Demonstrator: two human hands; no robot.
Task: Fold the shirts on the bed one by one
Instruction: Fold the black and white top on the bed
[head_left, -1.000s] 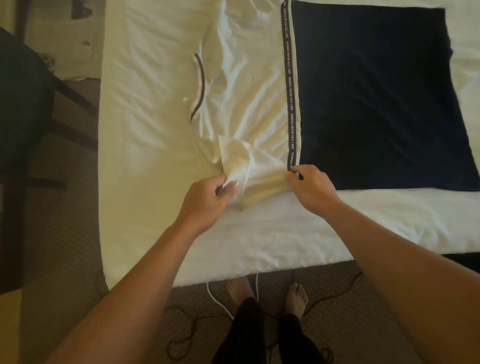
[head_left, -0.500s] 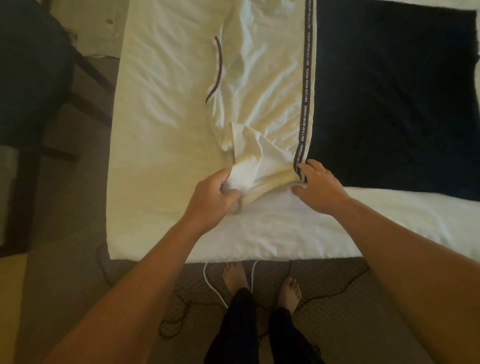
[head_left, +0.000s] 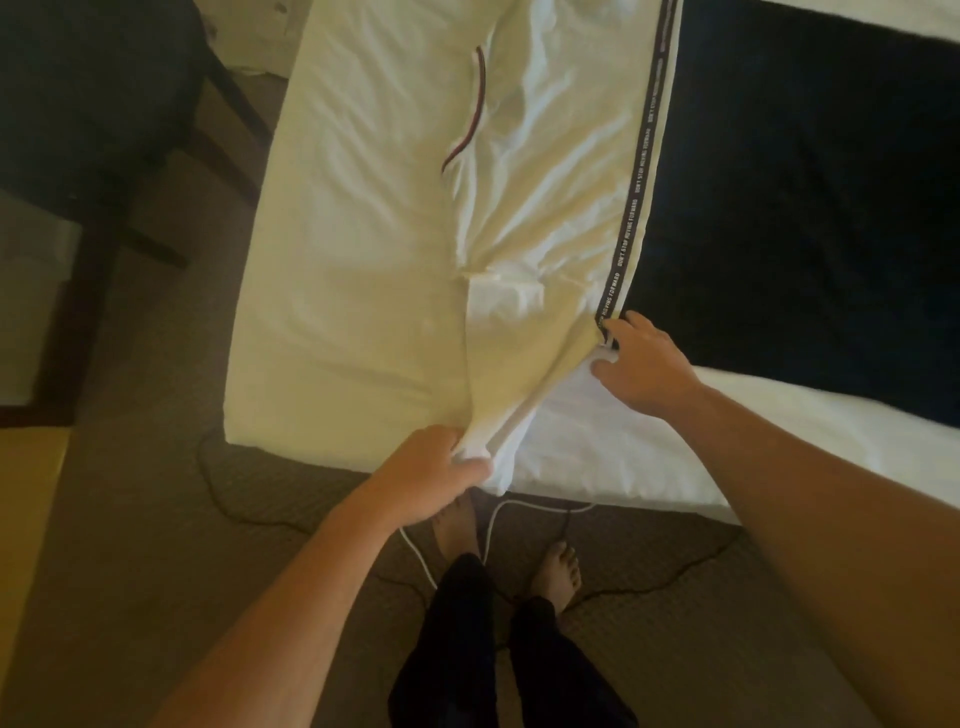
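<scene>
Your left hand (head_left: 439, 470) is gripping a bunched corner of the white shirt (head_left: 545, 182), fingers curled round the cloth, right at the near edge of the bed (head_left: 337, 312). The gathered fabric is hanging slightly over that edge.

Your right hand (head_left: 641, 366) is pinching the shirt's hem at the end of the black printed tape (head_left: 636, 192) that is running up the shirt's right side. The thumb is lying low on the white sheet and the fingers are bending over the tape end; how tightly they are closing on it, I cannot tell.

The shirt is lying spread on the bed, wrinkled, with creases fanning up from the stretch between your hands. A fold of cloth is running diagonally from the left hand up to the right hand. A thin red-and-dark trim line (head_left: 470, 119) is showing on the shirt's left part, toward the far end.

A dark navy cloth (head_left: 805, 208) is lying flat just right of the shirt, touching the taped edge.

On the carpet (head_left: 156, 545) below: your bare feet (head_left: 558, 571), black trouser legs, a white cable (head_left: 491, 525) and a dark cable (head_left: 234, 499) trailing near the bed. A dark chair (head_left: 93, 104) is standing left of the bed.
</scene>
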